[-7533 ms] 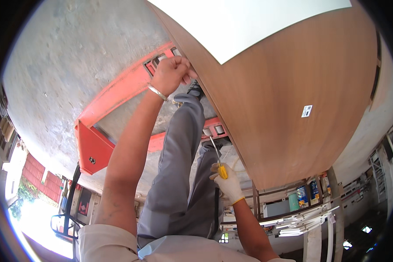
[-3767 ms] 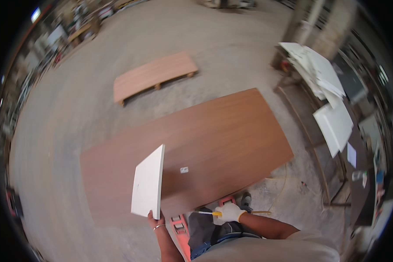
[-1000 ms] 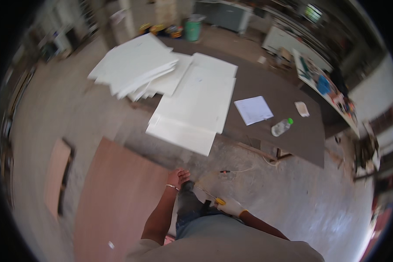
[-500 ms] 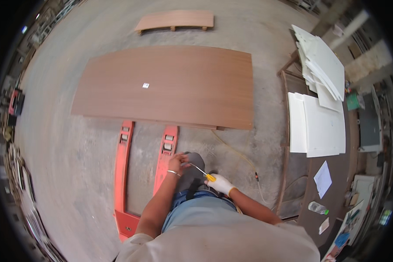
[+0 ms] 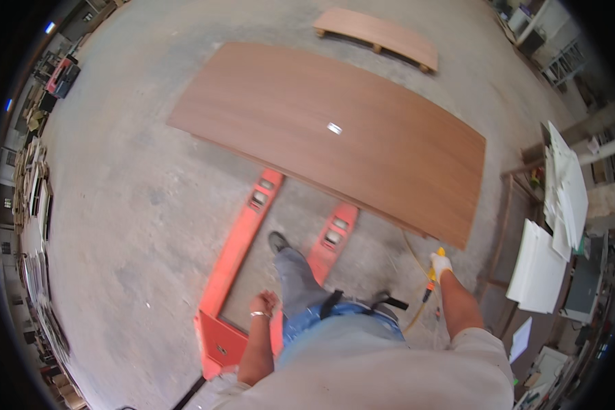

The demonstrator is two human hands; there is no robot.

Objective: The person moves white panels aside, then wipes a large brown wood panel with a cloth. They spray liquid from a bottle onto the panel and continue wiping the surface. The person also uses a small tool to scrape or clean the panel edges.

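Observation:
My left hand (image 5: 263,303) hangs bare at my side with a metal bracelet on the wrist. Its fingers are curled and hold nothing, just above the orange pallet jack (image 5: 242,239). My right hand (image 5: 441,266) wears a white glove and grips a yellow-handled screwdriver (image 5: 430,281) pointing down. It hangs near the close corner of a large brown wood panel (image 5: 287,116) lying flat on the concrete floor. My leg in grey trousers steps between the jack's two forks.
A smaller brown panel (image 5: 379,35) rests on blocks beyond the big one. White boards (image 5: 540,268) lie on a bench at the right, with more stacked behind (image 5: 572,195). A thin yellow cable (image 5: 413,254) runs on the floor by my right hand. Shelves line the left wall.
The view has swung left and I have stepped forward between the forks. My left arm has dropped to my side. My right hand has swung out to the right with the screwdriver.

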